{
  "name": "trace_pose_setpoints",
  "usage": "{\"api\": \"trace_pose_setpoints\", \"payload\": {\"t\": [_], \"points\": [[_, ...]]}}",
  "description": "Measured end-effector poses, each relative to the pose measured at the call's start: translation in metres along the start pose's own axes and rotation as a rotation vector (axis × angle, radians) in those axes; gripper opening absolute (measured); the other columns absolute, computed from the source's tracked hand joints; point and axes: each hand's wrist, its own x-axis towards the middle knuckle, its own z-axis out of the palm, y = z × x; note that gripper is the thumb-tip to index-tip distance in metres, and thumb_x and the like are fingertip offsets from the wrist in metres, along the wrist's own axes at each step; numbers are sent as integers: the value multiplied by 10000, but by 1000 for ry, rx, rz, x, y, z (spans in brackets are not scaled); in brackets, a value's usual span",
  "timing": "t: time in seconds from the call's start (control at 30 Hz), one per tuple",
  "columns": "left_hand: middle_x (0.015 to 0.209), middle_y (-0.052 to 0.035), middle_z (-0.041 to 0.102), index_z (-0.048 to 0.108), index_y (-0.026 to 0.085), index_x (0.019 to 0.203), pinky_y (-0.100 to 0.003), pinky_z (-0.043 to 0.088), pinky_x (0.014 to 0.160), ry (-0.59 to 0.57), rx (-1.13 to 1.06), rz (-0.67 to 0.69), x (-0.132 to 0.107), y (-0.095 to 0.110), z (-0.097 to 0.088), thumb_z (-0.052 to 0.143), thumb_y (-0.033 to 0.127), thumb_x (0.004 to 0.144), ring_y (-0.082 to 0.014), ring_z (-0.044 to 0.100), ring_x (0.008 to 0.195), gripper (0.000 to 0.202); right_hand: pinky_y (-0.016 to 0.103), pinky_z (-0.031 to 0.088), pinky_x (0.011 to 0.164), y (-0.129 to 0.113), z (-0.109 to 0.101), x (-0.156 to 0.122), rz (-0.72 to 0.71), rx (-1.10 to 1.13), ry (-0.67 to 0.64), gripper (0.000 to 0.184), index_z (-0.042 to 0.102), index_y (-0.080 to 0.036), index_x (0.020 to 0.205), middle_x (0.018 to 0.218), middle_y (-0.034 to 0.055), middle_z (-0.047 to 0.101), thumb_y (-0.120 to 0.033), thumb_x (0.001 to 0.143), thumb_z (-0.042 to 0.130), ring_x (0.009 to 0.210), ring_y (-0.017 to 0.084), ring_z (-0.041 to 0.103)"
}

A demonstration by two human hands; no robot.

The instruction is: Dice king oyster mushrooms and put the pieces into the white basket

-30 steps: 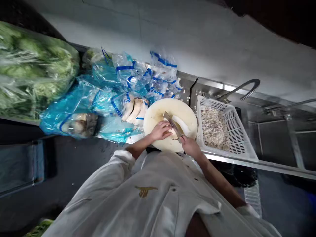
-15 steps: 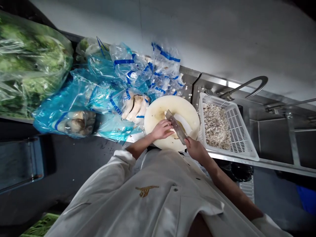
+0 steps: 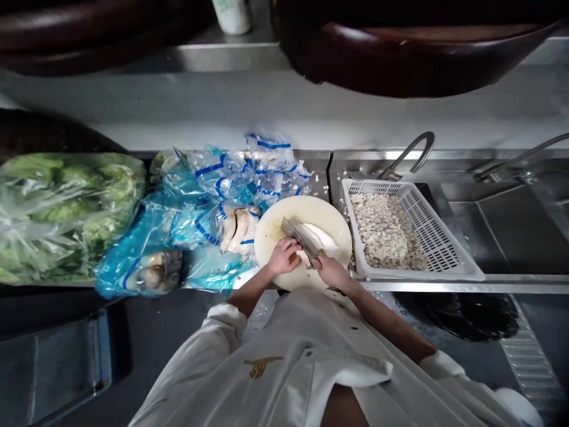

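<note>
A round, pale cutting board (image 3: 271, 231) lies before me. My right hand (image 3: 332, 273) is closed round the handle of a cleaver (image 3: 301, 238), whose blade slants up and left across the board. My left hand (image 3: 284, 256) is on the near side of the blade, its fingers curled down on a pale mushroom piece (image 3: 304, 257) that is mostly hidden. On the blade's far side lies a long white mushroom piece (image 3: 323, 237). Left of the board, whole king oyster mushrooms (image 3: 240, 230) show in an opened plastic bag.
At right, a white perforated basket (image 3: 438, 237) holds chopped mushroom (image 3: 384, 231), near a faucet (image 3: 411, 155) and sinks. Blue and clear bags (image 3: 195, 207) and bagged leafy greens (image 3: 75, 213) lie left. A shelf (image 3: 222, 58) with dark red round vessels (image 3: 413, 65) hangs overhead.
My view has levelled and tilted up, bringing the shelf into sight. The cleaver lies at a flatter slant, with more of the white mushroom piece showing beyond it. Both hands keep their places on the board.
</note>
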Motion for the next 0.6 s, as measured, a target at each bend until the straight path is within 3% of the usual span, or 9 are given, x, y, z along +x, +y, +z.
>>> {"api": "trace_pose_setpoints", "payload": {"t": [0.1,0.23,0.33,0.47,0.6], "points": [[1362,-136,608,689,220,1271,-553,458,1154,-55,99,12,-1,1,-2,672,264,855,-336,529,1343,418,263,420,802,16,-16,-10,-47,60,117,440,700,-197,1128,1071,100,793,-424,1153,324,988,226,732],[1492,-129,552,637,242,1393,-597,367,1243,-91,234,-41,10,2,-6,674,240,863,-360,407,1490,531,278,429,786,52,-25,-24,99,58,302,465,614,-199,1347,1027,113,795,-449,1158,271,952,243,744],[1591,-134,479,586,235,1468,-594,313,1291,-196,260,-17,35,0,-16,707,281,858,-362,333,1558,623,299,444,792,77,-17,-27,220,48,222,422,559,-155,1406,1052,153,792,-381,1148,313,981,268,755],[1662,-107,420,602,249,1459,-553,309,1310,-423,191,95,80,-13,-32,740,261,821,-339,312,1586,653,314,457,813,95,-2,-30,183,117,87,378,540,-138,1388,1109,178,786,-344,1135,350,1038,283,760],[1609,-95,480,716,258,1282,-560,380,1259,-441,209,49,107,-23,-42,711,152,757,-339,380,1543,535,337,472,820,102,2,-34,127,127,69,414,513,-147,1430,1128,188,779,-382,1137,339,1054,312,764]]}}
